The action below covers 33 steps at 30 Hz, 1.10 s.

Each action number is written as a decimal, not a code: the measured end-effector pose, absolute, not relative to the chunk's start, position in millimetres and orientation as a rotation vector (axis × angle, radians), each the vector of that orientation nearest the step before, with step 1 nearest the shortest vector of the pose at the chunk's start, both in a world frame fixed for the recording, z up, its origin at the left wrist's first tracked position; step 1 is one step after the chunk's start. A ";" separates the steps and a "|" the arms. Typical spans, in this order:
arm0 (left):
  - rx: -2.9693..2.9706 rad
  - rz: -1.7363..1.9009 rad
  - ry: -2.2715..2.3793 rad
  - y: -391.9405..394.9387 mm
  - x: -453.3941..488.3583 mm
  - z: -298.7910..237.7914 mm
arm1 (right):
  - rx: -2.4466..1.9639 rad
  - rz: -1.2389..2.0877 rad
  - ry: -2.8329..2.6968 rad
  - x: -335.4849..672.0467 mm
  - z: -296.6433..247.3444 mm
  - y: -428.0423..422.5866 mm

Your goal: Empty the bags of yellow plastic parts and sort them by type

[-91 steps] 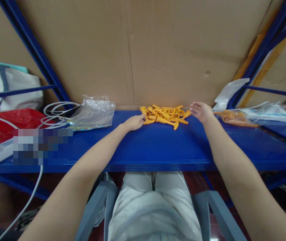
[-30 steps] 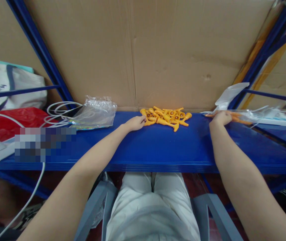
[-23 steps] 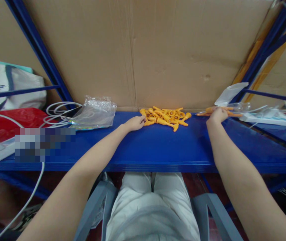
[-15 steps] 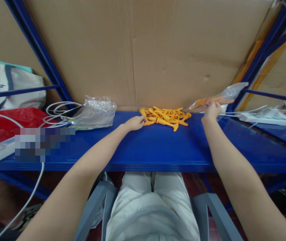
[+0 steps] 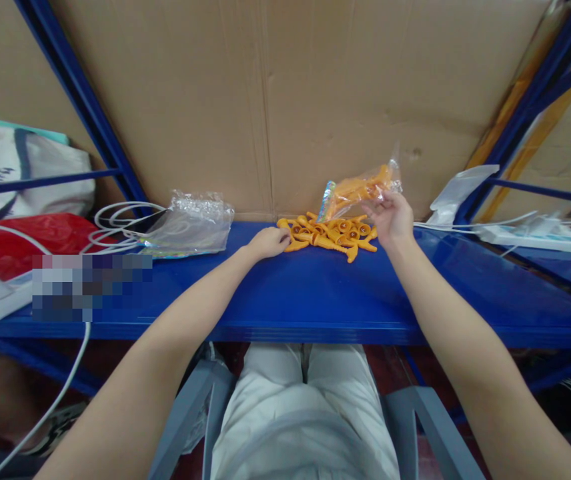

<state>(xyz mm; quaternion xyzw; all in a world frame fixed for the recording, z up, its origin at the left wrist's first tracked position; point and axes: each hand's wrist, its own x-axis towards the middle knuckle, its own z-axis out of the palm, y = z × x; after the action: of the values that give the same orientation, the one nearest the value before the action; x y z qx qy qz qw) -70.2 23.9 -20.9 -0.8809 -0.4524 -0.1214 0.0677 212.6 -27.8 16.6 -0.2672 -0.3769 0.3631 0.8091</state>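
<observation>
A pile of orange plastic pieces [image 5: 333,239], some with round hollow ends, lies at the back of the blue shelf [image 5: 315,293]. My left hand [image 5: 268,243] rests at the pile's left end, its fingers curled against the pieces; whatever they pinch is hidden. Above the pile's right side, my right hand [image 5: 394,217] grips a clear plastic bag [image 5: 360,189] with similar orange pieces inside. The bag is tilted, with a colourful printed strip at its lower left end.
Flat clear bags [image 5: 195,223] lie left of the pile, beside coiled white cable [image 5: 120,223] and a red bag [image 5: 30,237]. A translucent bag [image 5: 458,193] and a white power strip [image 5: 535,238] sit at right. Cardboard [image 5: 205,100] stands behind, between blue posts.
My right hand has come left from the right post, bringing the bag of orange pieces over the pile. The translucent bag stays behind at the post. My left hand has hardly moved.
</observation>
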 end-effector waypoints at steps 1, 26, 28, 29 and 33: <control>-2.625 -0.431 -1.359 23.3 -70.3 -20.6 | -0.554 0.843 -0.810 208.1 17.3 -30.8; -2.533 -0.707 -0.981 14.3 -56.6 -23.6 | -0.774 1.245 -1.045 159.9 -4.4 -45.5; -2.527 -0.703 -0.969 12.3 -53.7 -22.7 | -0.804 1.253 -1.094 155.4 -5.4 -47.3; -2.521 -0.699 -0.970 11.4 -52.9 -22.0 | -0.819 1.265 -1.115 153.6 -6.0 -48.2; -2.509 -0.679 -0.949 10.0 -52.9 -19.6 | -0.902 1.305 -1.162 150.9 -7.3 -50.9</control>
<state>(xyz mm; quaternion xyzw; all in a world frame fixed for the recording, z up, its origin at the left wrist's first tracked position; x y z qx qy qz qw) -52.9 10.0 -19.6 -0.8909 -0.3370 -0.2410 0.1864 150.9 -50.9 -7.3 -0.3818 -0.4920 0.5522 0.5543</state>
